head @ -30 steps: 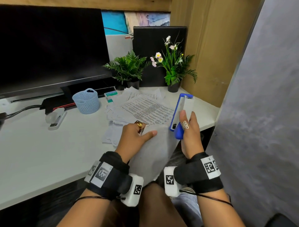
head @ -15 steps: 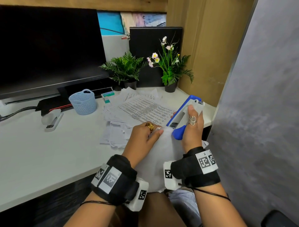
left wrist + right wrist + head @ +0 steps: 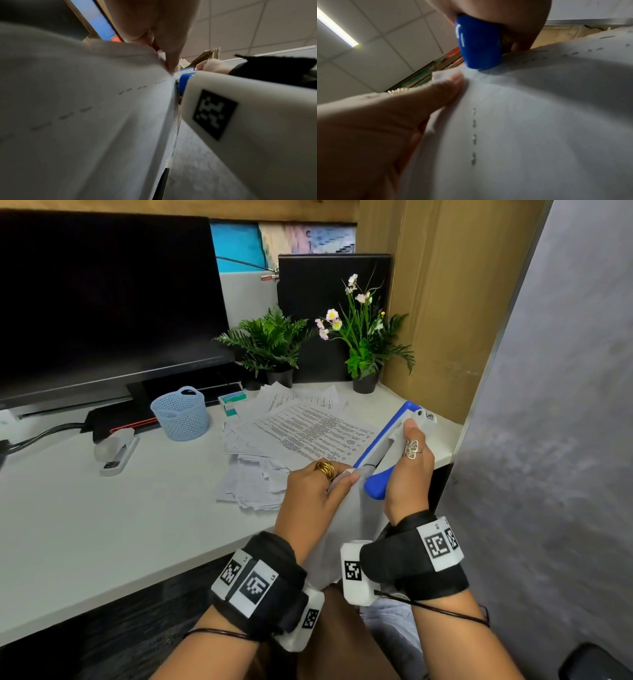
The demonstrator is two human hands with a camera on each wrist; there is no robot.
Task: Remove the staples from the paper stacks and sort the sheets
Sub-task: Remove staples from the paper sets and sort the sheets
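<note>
My left hand (image 3: 318, 491) pinches the top corner of a white paper stack (image 3: 346, 529) that hangs down over the desk's front edge between my wrists. The thumb (image 3: 436, 92) presses that corner, and faint print shows through the sheet (image 3: 85, 108). My right hand (image 3: 407, 470) grips a blue and white stapler-like tool (image 3: 387, 446), its blue end (image 3: 477, 44) touching the paper corner just right of my left thumb. The staple itself is hidden. A loose spread of printed sheets (image 3: 301, 433) lies on the desk behind my hands.
On the white desk (image 3: 102, 525) stand a pale blue mesh basket (image 3: 181, 413), a white stapler (image 3: 116, 450), a small green and white box (image 3: 232, 402), two potted plants (image 3: 270, 347) and a dark monitor (image 3: 102, 309). A grey partition (image 3: 548, 440) closes off the right side.
My right hand has tilted the blue tool from upright down to the left, until its blue end meets the paper corner. My left hand has shifted slightly right with the paper.
</note>
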